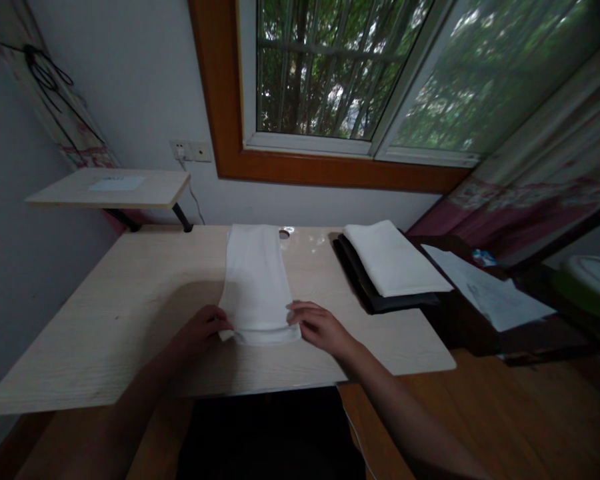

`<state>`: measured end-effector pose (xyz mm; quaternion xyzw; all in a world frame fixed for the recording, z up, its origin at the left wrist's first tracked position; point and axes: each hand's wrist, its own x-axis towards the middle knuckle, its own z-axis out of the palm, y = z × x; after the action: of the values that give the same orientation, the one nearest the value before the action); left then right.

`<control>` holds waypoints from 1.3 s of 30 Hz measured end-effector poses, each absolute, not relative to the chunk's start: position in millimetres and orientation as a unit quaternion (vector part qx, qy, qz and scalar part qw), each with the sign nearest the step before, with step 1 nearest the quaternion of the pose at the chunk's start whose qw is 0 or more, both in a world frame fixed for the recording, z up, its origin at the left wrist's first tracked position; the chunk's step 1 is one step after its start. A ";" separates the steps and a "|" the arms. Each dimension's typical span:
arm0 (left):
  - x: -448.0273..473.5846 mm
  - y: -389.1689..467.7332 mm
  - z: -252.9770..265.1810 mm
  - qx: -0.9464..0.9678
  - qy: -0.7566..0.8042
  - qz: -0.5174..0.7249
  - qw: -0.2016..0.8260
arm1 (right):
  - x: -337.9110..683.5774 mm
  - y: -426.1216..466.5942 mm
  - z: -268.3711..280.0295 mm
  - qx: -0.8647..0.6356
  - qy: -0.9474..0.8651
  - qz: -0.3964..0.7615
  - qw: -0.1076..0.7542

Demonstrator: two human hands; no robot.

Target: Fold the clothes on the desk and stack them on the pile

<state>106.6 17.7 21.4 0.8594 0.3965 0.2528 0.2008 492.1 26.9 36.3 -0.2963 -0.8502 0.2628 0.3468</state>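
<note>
A long strip of white cloth (257, 280) lies flat on the desk, its far end by the back edge. Its near end is turned up in a narrow fold, with creases across it. My left hand (207, 327) pinches the near left corner between thumb and fingers. At the near right corner, my right hand (320, 325) grips the edge of the same cloth, its fingertips on top of the fold. Whether the cloth is a garment I cannot tell.
The pale wooden desk (145, 287) carries a small raised shelf (150, 187) at the back left. A folded white cloth (395, 260) rests on folded dark cloth (353, 267) at the right. Beyond, a paper sheet (485, 287) lies on dark furniture. A window (340, 80) is behind.
</note>
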 end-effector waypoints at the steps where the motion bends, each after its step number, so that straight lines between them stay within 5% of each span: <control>1: 106.3 16.8 24.8 0.853 0.402 0.257 0.214 | 492.0 27.1 36.9 -0.301 -0.841 0.279 0.353; 11: 111.8 3.6 45.6 0.764 0.454 0.258 0.379 | 491.6 28.3 40.6 -0.323 -0.784 0.364 0.386; 32: 106.3 11.4 11.9 0.857 0.383 0.306 0.157 | 492.4 23.4 47.5 -0.382 -0.714 0.435 0.395; 39: 107.3 13.5 20.4 0.837 0.407 0.309 0.197 | 493.8 24.7 45.3 -0.378 -0.717 0.431 0.396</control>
<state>107.3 13.5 20.4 0.8367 0.4066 0.3094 0.1971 493.8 24.7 45.3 -0.3785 -0.7169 0.4315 0.3959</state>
